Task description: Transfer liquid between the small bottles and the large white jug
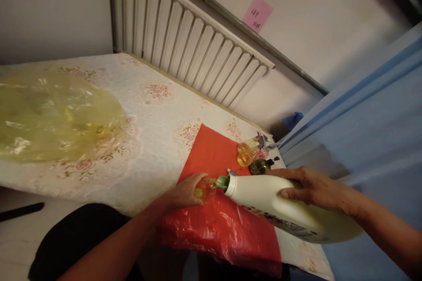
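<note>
My left hand (187, 191) is wrapped round a small clear bottle (208, 188), whose open neck faces right. In my right hand (306, 191) is a large pale jug (273, 197), tipped nearly flat with its green spout (223, 182) at the small bottle's mouth. Whether liquid is running between them is too small to tell. Under both lies a red plastic sheet (214, 153). Just beyond the jug stand a bottle of yellow liquid (247, 153) and a dark green pump bottle (260, 166). A small pump top (231, 172) lies on the red sheet.
A big yellow plastic bag (59, 114) rests on the left of the flowered tablecloth (158, 140). Along the wall runs a white radiator (194, 44). A blue curtain (362, 131) hangs at the right, close to the jug. A black rounded shape (79, 241) is at lower left.
</note>
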`<state>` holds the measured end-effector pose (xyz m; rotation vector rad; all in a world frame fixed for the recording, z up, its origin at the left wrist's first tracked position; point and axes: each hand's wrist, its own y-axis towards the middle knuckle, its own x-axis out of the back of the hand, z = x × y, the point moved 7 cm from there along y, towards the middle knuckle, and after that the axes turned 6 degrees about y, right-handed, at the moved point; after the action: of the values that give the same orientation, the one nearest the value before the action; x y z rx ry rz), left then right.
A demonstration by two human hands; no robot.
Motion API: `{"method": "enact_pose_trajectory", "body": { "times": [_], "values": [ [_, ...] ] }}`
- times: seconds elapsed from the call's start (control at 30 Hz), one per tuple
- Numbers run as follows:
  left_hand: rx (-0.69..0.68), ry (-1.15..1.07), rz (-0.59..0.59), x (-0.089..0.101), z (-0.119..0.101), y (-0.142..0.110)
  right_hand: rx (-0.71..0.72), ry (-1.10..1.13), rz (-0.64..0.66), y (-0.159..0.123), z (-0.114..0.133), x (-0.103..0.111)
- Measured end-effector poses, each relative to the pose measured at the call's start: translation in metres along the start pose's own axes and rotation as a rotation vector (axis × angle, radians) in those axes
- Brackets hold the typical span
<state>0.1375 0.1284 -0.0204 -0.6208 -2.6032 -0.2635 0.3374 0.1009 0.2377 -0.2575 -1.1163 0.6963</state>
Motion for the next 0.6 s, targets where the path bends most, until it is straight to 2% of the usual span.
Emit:
{"method": "enact_pose_trajectory", "body": {
  "times": [0.6],
  "values": [
    [0.000,-0.005,0.002,-0.0001,0.0002,0.0000,-0.021,-0.005,-0.020,0.0006,0.0009,0.0016]
  ]
}}
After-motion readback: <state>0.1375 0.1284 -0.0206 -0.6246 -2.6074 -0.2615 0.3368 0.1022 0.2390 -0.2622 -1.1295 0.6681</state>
